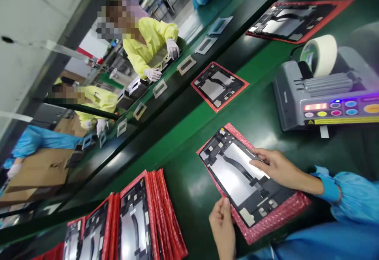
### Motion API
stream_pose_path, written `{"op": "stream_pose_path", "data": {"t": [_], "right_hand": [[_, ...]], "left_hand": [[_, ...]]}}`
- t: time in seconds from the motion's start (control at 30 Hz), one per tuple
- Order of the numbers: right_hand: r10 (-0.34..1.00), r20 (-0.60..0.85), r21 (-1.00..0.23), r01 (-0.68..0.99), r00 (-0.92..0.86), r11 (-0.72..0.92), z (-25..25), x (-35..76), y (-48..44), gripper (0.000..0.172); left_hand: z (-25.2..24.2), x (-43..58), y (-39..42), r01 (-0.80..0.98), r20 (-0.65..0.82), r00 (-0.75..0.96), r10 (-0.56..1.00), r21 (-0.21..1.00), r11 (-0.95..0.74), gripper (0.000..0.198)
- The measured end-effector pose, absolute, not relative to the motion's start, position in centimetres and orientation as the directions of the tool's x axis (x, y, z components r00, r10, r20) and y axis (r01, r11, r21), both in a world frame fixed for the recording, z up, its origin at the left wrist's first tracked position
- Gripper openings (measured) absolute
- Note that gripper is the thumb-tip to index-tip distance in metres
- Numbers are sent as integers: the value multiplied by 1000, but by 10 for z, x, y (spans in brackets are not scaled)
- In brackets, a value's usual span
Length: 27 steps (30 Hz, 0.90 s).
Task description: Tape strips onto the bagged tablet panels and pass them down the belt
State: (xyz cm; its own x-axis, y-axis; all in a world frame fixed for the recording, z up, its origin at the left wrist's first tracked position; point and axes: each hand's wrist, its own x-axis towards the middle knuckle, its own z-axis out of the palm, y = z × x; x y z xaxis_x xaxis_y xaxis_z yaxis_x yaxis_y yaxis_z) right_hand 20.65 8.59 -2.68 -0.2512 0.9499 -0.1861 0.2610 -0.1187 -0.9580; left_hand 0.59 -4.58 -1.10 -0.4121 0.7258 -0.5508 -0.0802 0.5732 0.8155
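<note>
The left hand [222,224] curls around the edge of a pink bubble bag [284,216], thumb on top, gripping it. The right hand [275,169] lies open, its fingers [257,161] spread flat on a dark tablet panel [233,177], which sits on the bag on a green workbench [186,185]. A tape dispenser [314,102] with a roll of tape [321,54] stands nearby, beyond the right hand. A row of panels in red bags [148,212] leans beside the left hand. Across a dark conveyor [166,70], a co-worker [148,46] in a yellow gown and white gloves handles small frames [186,65].
</note>
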Motion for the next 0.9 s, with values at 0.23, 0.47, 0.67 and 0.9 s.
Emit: {"op": "stream_pose_path", "data": {"t": [0.23, 0.47, 0.67, 0.9], "right_hand": [[965, -195, -978, 111, -174, -178, -37, 219, 72, 45], [989, 124, -821, 551, -79, 147, -24, 235, 64, 34], [893, -45, -999, -18, 448, -42, -2, 276, 59, 32], [864, -235, -846, -531, 445, 44, 2, 279, 90, 29]], "left_hand": [[-21, 2, -42, 775, 81, -340, 937, 588, 230, 42], [-34, 0, -39, 816, 109, -219, 970, 565, 121, 47], [-40, -3, -36, 950, 111, 3, 994, 310, -37, 53], [-44, -6, -33, 975, 123, 12, 992, 219, -39, 51]]}}
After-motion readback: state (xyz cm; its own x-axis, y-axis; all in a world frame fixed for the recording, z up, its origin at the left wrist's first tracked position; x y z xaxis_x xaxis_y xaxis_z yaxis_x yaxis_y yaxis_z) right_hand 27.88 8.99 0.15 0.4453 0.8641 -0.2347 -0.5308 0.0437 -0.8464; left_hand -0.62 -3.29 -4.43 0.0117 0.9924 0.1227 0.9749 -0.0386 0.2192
